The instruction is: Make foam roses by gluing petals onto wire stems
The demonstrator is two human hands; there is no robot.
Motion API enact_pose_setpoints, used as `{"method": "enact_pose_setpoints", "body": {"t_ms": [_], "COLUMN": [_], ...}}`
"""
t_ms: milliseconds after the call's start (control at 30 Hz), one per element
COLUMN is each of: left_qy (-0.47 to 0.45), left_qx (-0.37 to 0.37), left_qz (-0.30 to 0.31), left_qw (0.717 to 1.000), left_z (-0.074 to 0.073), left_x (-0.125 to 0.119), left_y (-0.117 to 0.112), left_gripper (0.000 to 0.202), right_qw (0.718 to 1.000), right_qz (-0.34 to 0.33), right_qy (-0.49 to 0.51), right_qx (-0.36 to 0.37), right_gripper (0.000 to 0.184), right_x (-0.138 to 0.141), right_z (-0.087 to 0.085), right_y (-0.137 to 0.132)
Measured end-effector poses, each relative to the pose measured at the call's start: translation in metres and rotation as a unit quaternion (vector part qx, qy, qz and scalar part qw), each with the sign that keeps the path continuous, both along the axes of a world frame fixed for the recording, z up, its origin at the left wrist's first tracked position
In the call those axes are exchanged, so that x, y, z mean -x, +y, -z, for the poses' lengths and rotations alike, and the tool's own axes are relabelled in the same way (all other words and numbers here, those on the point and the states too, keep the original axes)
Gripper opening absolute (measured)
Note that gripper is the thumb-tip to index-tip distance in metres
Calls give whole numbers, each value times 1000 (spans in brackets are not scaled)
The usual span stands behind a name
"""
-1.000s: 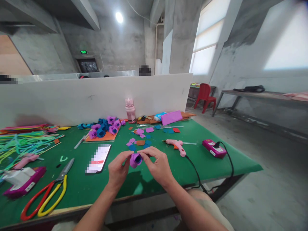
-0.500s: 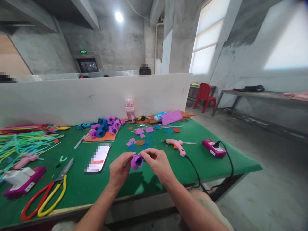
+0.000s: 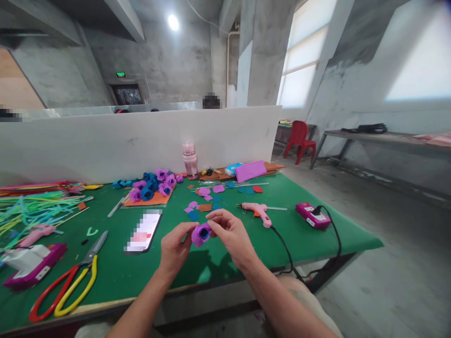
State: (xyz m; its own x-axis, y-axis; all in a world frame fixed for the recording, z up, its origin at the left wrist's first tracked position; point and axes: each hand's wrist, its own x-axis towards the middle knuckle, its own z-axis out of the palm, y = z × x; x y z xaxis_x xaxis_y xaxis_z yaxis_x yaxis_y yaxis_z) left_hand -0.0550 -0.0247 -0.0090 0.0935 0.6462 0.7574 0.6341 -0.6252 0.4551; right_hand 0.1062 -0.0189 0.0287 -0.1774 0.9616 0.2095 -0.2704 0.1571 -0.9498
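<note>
Between my two hands, above the front of the green table (image 3: 116,277), is a purple craft flower (image 3: 199,237) with a dark blue centre. My left hand (image 3: 176,246) pinches its left side between thumb and fingers. On its right edge, my right hand (image 3: 230,234) closes thumb and fingertips on a petal. Cut petal pieces (image 3: 205,207) in purple, blue and brown lie just beyond the hands. To the right rests a pink hot glue gun (image 3: 259,213). Finished-looking purple and blue flowers (image 3: 150,187) are heaped on an orange sheet at the back left.
Large scissors (image 3: 75,277) with red and yellow handles lie at the left, near a phone (image 3: 144,232). Purple power strips stand at the right (image 3: 313,216) and left (image 3: 38,267). A pink bottle (image 3: 190,162) stands before the white partition (image 3: 141,141). Coloured pipe cleaners (image 3: 38,206) cover the far left.
My right hand's fingers have shifted slightly on the flower's edge, with the index finger raised a little. The flower has turned slightly; my left hand keeps its hold.
</note>
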Motion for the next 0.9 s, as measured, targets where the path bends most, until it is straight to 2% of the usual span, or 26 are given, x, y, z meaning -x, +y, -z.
{"method": "enact_pose_setpoints", "body": {"t_ms": [100, 200, 333, 433, 600, 900], "left_qy": [-2, -6, -8, -6, -4, -8], "left_qx": [13, 19, 18, 19, 16, 32], "left_qz": [3, 7, 9, 6, 8, 4], "left_qw": [1000, 1000, 1000, 1000, 1000, 999], "left_z": [1, 2, 2, 2, 4, 4], "left_x": [1, 1, 1, 1, 2, 3], "left_y": [0, 1, 1, 1, 2, 3], "left_gripper": [16, 17, 18, 17, 19, 19], "right_qw": [1000, 996, 984, 980, 981, 994], "right_qz": [-7, -4, 35, 48, 29, -24], "right_qy": [-10, -51, -126, -153, -160, -100], "right_qx": [-27, -72, -118, -117, -104, -40], "right_gripper": [9, 14, 19, 17, 16, 16], "right_x": [-1, -3, -4, -4, -5, -6], "right_z": [0, 1, 5, 6, 6, 3], "right_y": [0, 0, 1, 1, 1, 1]}}
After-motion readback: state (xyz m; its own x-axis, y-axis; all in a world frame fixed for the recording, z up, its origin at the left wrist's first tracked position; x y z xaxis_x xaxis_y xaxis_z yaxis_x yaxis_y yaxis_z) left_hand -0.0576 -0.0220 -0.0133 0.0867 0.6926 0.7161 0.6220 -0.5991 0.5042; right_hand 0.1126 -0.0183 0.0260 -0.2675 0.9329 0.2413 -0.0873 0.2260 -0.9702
